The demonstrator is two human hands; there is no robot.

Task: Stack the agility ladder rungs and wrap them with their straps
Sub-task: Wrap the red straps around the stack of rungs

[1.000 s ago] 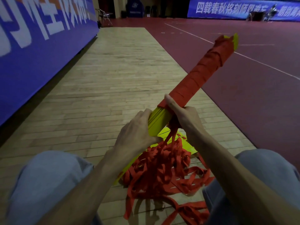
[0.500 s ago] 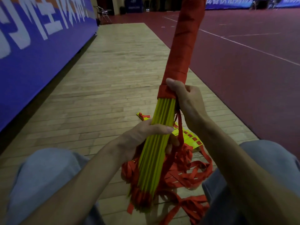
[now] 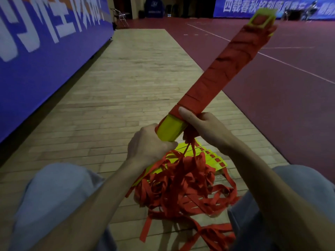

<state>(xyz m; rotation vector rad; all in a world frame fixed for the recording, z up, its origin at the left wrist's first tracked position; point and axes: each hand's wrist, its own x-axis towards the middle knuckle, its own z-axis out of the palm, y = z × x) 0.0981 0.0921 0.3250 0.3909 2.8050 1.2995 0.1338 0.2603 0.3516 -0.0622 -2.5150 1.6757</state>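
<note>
Bare wooden floor [image 3: 116, 98] lies open ahead; tangled red straps [image 3: 183, 185] clutter the space between the knees.

The rung bundle [image 3: 217, 78] slants toward one o'clock above the straps [image 3: 181, 187], heaped on the floor [image 3: 126, 78] at six o'clock; a banner wall [image 3: 45, 60] stands at nine o'clock.

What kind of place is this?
Most likely an indoor sports hall: a dark red court floor with a white boundary line, a strip of wooden flooring beside it, and a blue banner along the side.
</note>
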